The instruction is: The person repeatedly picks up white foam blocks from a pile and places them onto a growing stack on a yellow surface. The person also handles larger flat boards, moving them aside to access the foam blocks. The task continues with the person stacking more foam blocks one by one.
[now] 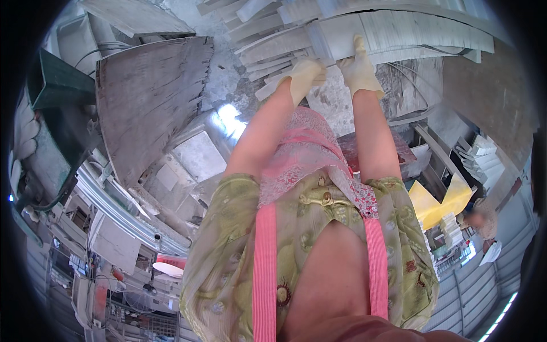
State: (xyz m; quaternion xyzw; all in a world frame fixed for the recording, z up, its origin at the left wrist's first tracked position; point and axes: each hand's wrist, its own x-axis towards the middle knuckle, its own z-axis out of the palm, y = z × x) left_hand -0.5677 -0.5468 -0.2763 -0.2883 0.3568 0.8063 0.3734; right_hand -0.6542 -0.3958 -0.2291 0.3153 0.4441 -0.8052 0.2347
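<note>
Both my hands wear cream rubber gloves. My left hand (pixel 307 77) is closed, its fingers curled over a short pale strip (pixel 269 90) that sticks out on its left side. My right hand (pixel 360 71) is beside it, fingers apart and reaching forward onto a white flat piece (pixel 332 37). Beyond the hands a long row of pale slats (pixel 424 31) lies side by side in a curve across the far side. More loose strips (pixel 262 55) lie in a stack left of the white piece. What the right palm touches is hidden.
A large worn wooden board (pixel 154 97) leans at the left, near a dark green machine part (pixel 60 85). A brown panel (pixel 493 85) stands at the right, with cables (pixel 419 85) nearby. Yellow sheeting (pixel 439 205) and another person (pixel 483 222) are at the lower right.
</note>
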